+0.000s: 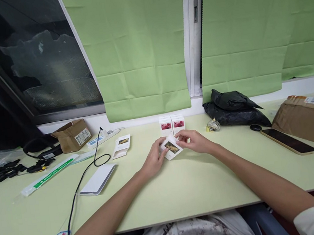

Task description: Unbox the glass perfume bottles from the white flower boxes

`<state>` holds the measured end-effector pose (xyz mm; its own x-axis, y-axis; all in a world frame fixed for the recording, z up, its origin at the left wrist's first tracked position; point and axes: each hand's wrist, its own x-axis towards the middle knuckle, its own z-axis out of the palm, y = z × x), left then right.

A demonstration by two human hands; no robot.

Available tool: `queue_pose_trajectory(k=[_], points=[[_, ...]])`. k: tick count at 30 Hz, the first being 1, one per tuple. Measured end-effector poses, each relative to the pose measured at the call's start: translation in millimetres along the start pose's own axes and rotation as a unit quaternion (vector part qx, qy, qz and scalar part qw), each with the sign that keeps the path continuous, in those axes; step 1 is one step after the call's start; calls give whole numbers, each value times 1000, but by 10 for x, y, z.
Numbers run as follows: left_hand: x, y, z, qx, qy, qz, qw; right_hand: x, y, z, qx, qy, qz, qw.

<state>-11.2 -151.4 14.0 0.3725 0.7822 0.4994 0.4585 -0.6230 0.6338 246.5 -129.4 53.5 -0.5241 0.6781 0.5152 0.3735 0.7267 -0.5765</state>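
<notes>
Two hands, left hand and right hand, each close their grip on a small white box low over the tabletop; two pink-labelled boxes stand just behind, a black bag and phone to the right.

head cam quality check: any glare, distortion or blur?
Head view: wide-angle distortion bows the pale green desk edge; light is even, shadows soft; dark glossy phone shows slight sheen, no harsh glare; small white photo-printed box in both hands is sharp.
</notes>
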Motion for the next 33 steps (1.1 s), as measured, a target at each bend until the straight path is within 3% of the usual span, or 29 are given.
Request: queue_pose_trajectory(k=[5,15,19,23,29,33], points=[[-7,90,46,10,-23,41,999,-20,-48,91,8,-3,4,1000],[13,176,6,11,-10,48,999,-61,-76,189,2,36,-20,999],[-25,134,1,-59,-53,-11,997,-44,-86,178,-27,44,-62,997],[-42,116,4,-102,-99,14,990,-21,-56,150,-39,11,-95,995],[-28,31,-13,-55,-68,-19,996,-10,-4,105,-76,57,-42,995],[4,11,9,-42,-21,-48,998,-3,3,126,-91,68,43,993]])
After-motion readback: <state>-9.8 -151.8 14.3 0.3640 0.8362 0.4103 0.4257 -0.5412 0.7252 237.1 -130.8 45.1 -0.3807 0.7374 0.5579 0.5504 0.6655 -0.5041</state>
